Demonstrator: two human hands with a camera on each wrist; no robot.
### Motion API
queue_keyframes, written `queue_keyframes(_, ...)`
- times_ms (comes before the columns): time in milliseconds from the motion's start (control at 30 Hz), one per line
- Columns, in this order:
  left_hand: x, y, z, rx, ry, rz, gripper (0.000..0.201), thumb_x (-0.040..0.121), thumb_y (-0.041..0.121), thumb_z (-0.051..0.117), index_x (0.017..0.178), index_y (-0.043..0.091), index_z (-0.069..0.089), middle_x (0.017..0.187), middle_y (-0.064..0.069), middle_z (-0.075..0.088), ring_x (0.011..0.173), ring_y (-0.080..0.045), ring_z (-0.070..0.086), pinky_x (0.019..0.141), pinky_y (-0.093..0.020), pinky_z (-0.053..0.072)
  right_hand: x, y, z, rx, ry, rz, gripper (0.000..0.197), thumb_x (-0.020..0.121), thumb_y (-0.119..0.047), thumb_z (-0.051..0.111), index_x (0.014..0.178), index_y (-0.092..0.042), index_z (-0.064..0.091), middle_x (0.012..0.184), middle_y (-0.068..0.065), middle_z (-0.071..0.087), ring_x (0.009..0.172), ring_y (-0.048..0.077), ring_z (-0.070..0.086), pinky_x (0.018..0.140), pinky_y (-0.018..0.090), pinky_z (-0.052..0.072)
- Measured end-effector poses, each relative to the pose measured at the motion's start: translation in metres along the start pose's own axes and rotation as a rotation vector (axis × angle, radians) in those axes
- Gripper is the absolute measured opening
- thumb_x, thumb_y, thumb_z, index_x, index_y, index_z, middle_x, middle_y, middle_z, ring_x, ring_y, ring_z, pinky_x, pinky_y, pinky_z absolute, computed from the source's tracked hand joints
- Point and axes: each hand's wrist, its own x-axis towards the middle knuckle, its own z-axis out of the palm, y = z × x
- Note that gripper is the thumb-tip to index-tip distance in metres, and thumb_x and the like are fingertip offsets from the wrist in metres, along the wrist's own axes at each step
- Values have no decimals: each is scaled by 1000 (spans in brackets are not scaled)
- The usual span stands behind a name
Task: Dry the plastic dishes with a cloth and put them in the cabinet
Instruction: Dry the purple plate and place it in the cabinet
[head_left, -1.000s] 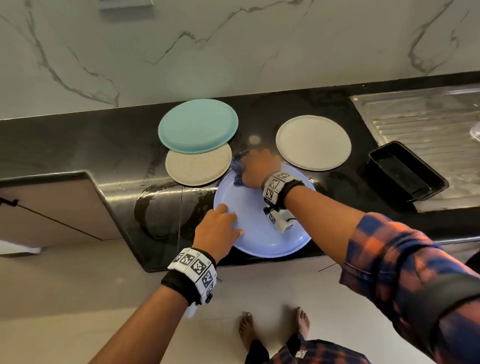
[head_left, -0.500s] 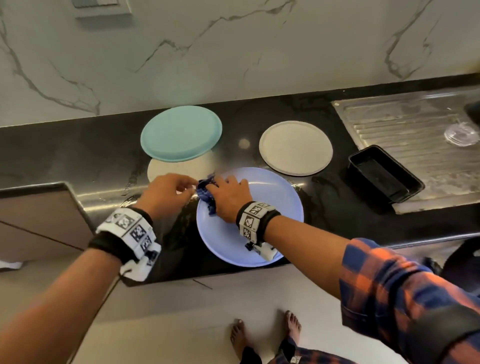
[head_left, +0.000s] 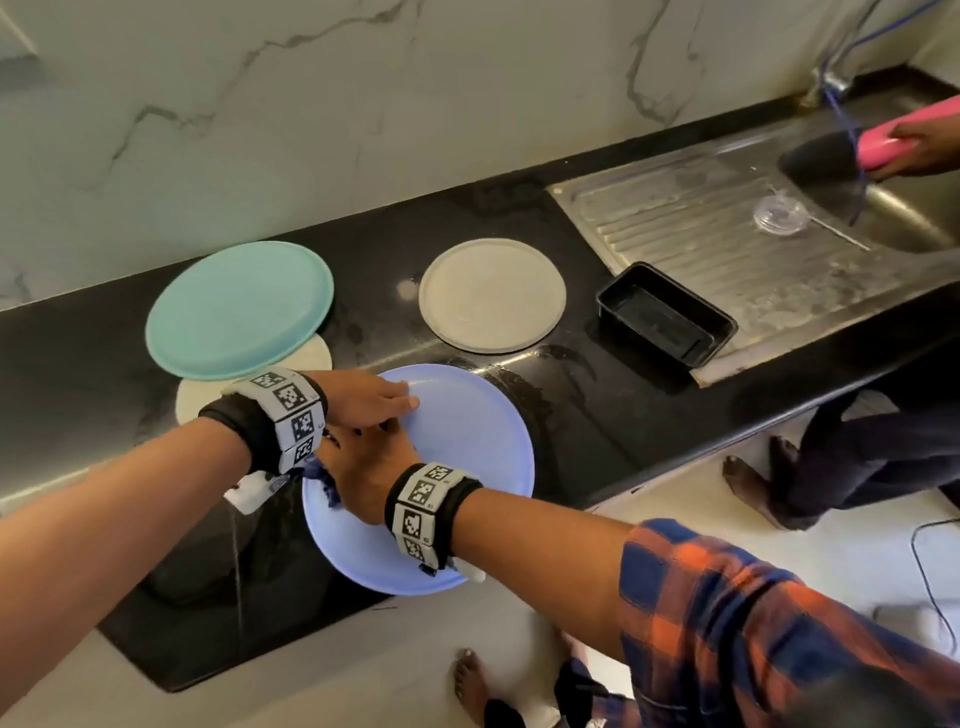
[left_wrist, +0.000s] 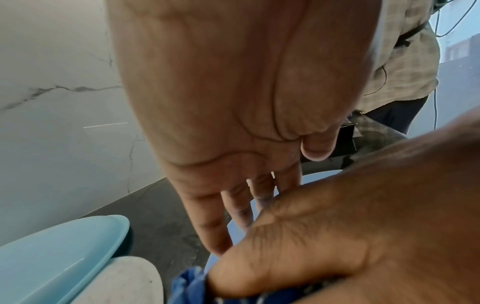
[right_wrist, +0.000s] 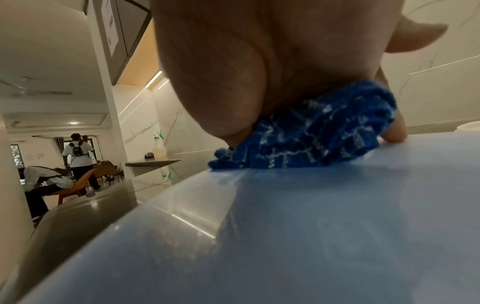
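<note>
Cloth (right_wrist: 309, 131) under right hand (head_left: 363, 462), on blue plate (head_left: 467, 447)

White marble-veined wall (head_left: 363, 104) rises behind a black stone counter (head_left: 571, 395), with pale floor (head_left: 701, 499) near. A steel drainboard (head_left: 727, 244) and sink (head_left: 909, 218) sit far right. The right wrist view shows a far room with an orange chair (right_wrist: 78, 185) and 1 lit ceiling lamp (right_wrist: 73, 123).
</note>
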Motion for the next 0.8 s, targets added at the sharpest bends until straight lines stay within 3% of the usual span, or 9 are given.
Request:
queue_keyframes(100,2,-2,-1,16,-72,-50,64,102,60,21,158,31,11,164,3,21,150,-20,21,122,-36,12,-4,-7,-9,-58,-48,-7,73,93,-50,53,154,-19,29,159,6,27,147,34,19,117,53,20)
queue_keyframes(167,3,-3,-1,39,-80,-64,67,101,62,21,158,31,7,164,2,19,150,-21,20,122,-37,11,-15,-13,-14,-66,1,-105,48,95,-43,51,140,-26,48,143,0,47,135,28,41,107,43,36)
queue_keyframes(233,4,-1,2,67,-85,-52,72,100,63,22,159,26,4,164,0,18,150,-23,20,121,-38,13,-35,-22,-16,-107,8,-250,31,95,-37,48,123,-34,60,130,-9,53,120,22,51,89,36,46)
queue_keyframes(333,3,-4,11,102,-77,22,72,103,54,31,159,20,1,164,5,16,148,-22,25,119,-35,19,-75,-22,-5,-79,0,-374,38,93,-32,36,122,-34,61,133,-8,51,115,22,52,83,37,47)
queue_keyframes(400,2,-13,15,169,-47,78,72,103,45,43,159,24,4,166,6,5,148,-20,24,117,-31,21,-108,-3,0,61,17,-399,35,90,-30,48,122,-28,62,135,-2,53,112,29,54,82,40,46)
queue_keyframes(467,2,-20,22,251,-32,142,85,95,41,62,158,29,6,165,7,-12,150,-19,18,117,-30,22,-139,29,10,128,43,-403,40,85,-23,60,125,-25,61,138,1,52,113,33,53,81,42,47)
queue_keyframes(600,1,-23,37,282,23,193,119,73,42,85,158,28,2,163,5,-20,152,-15,5,119,-32,19,-170,108,12,101,29,-266,54,82,-13,55,134,-26,54,146,2,49,117,34,55,80,47,54)
queue_keyframes(667,2,-21,43,259,70,203,126,67,39,89,158,27,3,164,2,-19,153,-16,3,120,-32,19,-165,140,0,67,-2,-131,55,85,-18,56,139,-31,51,148,1,48,121,32,55,78,46,56)
queue_keyframes(800,3,-19,50,241,121,205,132,61,35,93,158,22,4,165,-3,-16,153,-20,1,121,-33,18,-112,167,-16,75,18,193,52,97,-31,49,148,-36,39,152,-4,38,128,29,45,90,43,50)
